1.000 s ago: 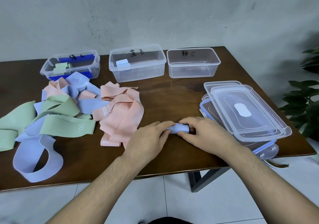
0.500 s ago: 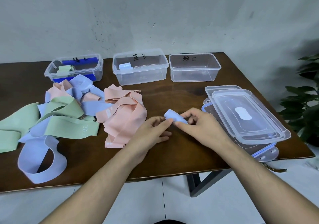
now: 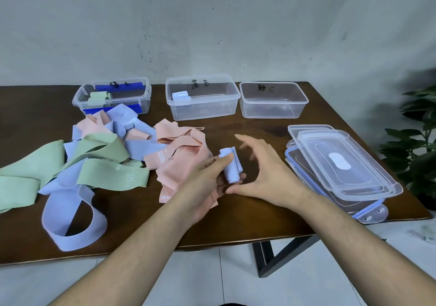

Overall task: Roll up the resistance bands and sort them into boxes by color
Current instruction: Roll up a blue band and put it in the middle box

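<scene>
My left hand [image 3: 207, 180] grips a rolled light-blue band [image 3: 231, 167], thumb across its top, held upright just above the table. My right hand [image 3: 262, 171] hovers beside the roll with fingers spread, apart from it. Three clear boxes line the back: the left box [image 3: 80, 100] holds green rolls, the middle box [image 3: 203, 114] holds one blue roll [image 3: 180, 96], the right box [image 3: 273, 113] holds nothing. Loose pink bands [image 3: 181, 159], green bands [image 3: 101, 164] and blue bands [image 3: 70, 211] lie in a heap at the left.
A stack of clear lids [image 3: 342, 171] sits at the table's right edge. A potted plant [image 3: 415, 145] stands past that edge. The brown table [image 3: 247, 225] ends close to me, with floor tiles below.
The blue roll went from lying under both hands on the table to being lifted upright in my left hand. My right hand let go of it and spread its fingers.
</scene>
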A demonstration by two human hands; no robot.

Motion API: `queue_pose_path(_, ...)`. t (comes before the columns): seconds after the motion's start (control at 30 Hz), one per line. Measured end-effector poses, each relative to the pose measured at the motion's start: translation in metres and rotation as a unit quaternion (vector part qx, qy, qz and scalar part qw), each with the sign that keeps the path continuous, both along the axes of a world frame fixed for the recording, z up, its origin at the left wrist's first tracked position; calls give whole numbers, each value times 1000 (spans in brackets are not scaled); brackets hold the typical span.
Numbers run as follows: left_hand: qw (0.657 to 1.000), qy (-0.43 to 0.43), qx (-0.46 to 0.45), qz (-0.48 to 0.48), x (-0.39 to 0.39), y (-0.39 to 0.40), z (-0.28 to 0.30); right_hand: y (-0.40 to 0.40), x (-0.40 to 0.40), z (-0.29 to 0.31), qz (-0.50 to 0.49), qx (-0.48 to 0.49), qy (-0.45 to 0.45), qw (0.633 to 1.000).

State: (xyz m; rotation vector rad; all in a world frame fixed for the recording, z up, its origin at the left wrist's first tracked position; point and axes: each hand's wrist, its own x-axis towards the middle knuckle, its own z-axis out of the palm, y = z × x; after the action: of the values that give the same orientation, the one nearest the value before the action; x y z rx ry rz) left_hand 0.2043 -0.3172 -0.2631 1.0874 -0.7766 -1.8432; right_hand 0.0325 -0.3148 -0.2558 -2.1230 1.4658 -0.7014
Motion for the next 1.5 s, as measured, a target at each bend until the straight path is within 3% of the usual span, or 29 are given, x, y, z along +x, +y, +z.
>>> queue_pose_path(0.2, 998, -25, 0, -51, 23, -3, 9, -7, 32, 13, 52, -15, 5, 998)
queue_pose_path(0.43, 998, -23, 2, -67, 63, -10, 21, -19, 68, 21, 21, -27, -14, 999)
queue_pose_path(0.63, 998, 4, 7, -66, 90, -19, 26, -26, 98, 24, 9, -62, 33, 998)
queue_pose_path(1.03, 998, 33, -6, -52, 111, -47, 33, -55, 127, 26, -50, -69, -8, 996)
queue_pose_path(1.27, 997, -25, -56, -40, 115, -96, 40, -97, 125, 32, -33, -59, -20, 998)
queue_pose_path(1.5, 969, -174, -157, -75, 127, -157, 57, -160, 99, 48, 24, -26, 41, 999)
